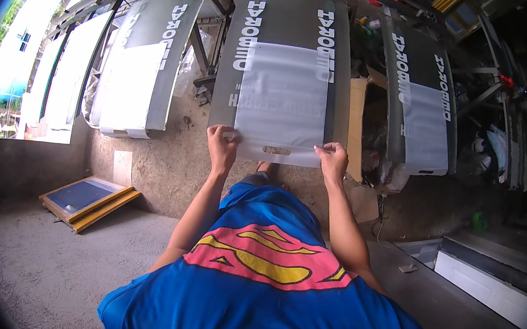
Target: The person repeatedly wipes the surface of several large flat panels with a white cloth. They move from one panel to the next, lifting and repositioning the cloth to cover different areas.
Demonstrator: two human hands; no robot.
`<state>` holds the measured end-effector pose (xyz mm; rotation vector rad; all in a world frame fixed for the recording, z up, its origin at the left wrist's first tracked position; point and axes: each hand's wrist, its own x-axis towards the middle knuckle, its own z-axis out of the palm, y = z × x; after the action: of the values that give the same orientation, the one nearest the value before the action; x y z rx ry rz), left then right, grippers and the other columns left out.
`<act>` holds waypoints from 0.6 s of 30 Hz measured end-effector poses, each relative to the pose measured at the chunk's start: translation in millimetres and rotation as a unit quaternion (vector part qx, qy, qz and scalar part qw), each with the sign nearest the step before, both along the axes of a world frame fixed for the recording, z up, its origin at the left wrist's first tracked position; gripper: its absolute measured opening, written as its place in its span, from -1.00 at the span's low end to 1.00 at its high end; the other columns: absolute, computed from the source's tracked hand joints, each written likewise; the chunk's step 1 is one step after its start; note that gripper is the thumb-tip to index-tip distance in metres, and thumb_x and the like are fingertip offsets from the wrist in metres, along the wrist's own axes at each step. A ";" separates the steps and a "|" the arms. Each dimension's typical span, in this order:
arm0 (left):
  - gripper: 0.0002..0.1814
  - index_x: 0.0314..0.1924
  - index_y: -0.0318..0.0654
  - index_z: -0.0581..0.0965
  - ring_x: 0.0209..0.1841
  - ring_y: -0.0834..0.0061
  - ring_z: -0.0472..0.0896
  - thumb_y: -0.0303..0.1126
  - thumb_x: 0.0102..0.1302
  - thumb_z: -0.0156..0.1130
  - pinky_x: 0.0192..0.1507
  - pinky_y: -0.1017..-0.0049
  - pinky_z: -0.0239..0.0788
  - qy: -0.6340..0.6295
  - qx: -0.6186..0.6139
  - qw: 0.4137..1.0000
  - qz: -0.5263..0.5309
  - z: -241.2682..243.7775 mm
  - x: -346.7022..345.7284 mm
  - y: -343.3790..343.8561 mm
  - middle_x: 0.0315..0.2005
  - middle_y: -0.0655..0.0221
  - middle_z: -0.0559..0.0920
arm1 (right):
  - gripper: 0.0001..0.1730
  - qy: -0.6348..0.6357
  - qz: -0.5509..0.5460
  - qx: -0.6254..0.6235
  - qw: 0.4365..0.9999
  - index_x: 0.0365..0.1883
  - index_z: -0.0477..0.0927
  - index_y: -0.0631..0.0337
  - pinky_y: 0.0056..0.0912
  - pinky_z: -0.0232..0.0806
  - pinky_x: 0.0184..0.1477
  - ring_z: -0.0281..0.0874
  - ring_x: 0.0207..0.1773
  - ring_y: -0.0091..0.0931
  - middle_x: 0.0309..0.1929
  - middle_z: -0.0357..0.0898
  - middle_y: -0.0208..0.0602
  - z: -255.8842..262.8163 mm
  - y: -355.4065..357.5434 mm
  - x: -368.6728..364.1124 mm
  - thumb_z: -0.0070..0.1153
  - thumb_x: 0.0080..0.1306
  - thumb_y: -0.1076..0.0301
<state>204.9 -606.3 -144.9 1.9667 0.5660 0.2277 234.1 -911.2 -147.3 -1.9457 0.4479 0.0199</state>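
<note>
A translucent white plastic bag (282, 102) with a die-cut handle slot lies flat over a dark printed panel (342, 105) in front of me. My left hand (223, 145) pinches the bag's near left corner between thumb and fingers. At the near right corner, my right hand (333, 160) pinches the bag in the same way. The handle edge reaches past the near edge of the panel, between both hands. White lettering on the panel shows beside the bag and faintly through it.
Similar bags lie on a left panel (189, 22) and a right panel (381, 129). Metal frame bars run behind them. Cardboard (356, 126) stands between the middle and right panels. Yellow-edged frames (91, 200) lie on the floor at left; white panels (485, 290) are at lower right.
</note>
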 end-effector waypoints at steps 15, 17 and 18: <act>-0.67 -0.08 -0.29 0.64 -0.07 0.22 0.63 -0.53 0.13 0.48 0.00 0.30 0.54 -0.008 0.058 0.998 0.001 1.2 -1.3 -4.1 0.03 0.17 0.48 | -0.67 -0.010 0.039 -0.058 0.997 -0.28 0.61 0.28 -0.37 0.48 -0.22 0.72 -0.32 -0.44 -0.40 0.74 -0.23 11.7 -0.2 -3.9 0.51 0.20 0.28; -0.67 -0.10 -0.28 0.64 -0.03 0.14 0.60 -0.52 0.10 0.49 0.03 0.24 0.51 -0.010 0.155 0.988 -0.006 11.2 -2.1 -9.9 0.02 0.14 0.47 | -0.65 -0.022 0.066 -0.144 0.987 -0.26 0.61 0.24 -0.33 0.49 -0.22 0.74 -0.32 -0.34 -0.43 0.74 -0.20 15.6 0.4 -5.0 0.49 0.22 0.21; -0.67 -0.11 -0.27 0.64 -0.01 0.10 0.58 -0.51 0.09 0.49 0.04 0.21 0.50 -0.011 0.204 0.979 -0.007 16.7 -3.0 -11.9 0.02 0.12 0.47 | -0.64 -0.031 0.080 -0.197 0.977 -0.25 0.60 0.22 -0.30 0.50 -0.23 0.75 -0.32 -0.28 -0.44 0.73 -0.19 21.0 3.7 -5.8 0.49 0.23 0.17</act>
<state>201.9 -618.2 -128.2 2.3607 0.5196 0.3803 228.3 -907.5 -126.3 -2.3628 0.2638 -0.0288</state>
